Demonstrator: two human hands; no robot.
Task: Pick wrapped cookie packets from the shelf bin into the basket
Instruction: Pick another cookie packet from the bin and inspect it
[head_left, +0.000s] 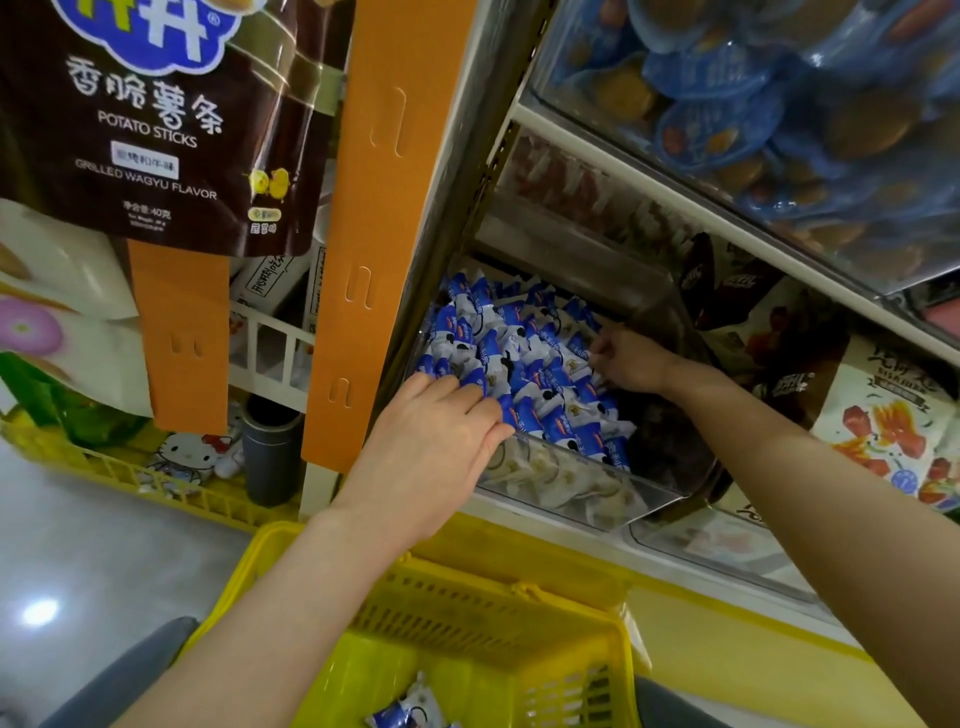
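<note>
Here, cookie packets (519, 358) lie jumbled in the bin (571, 488), pointing every way.

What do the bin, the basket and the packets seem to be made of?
Bin: clear glossy plastic; its contents show through the wall.
Basket: yellow moulded plastic with slotted walls.
Packets: probably thin glossy film, crinkled and printed.

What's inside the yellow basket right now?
At least one blue-and-white cookie packet lies on the yellow basket floor. The left forearm covers its left side and the picture edge cuts off the near end, so more may be hidden.
</note>
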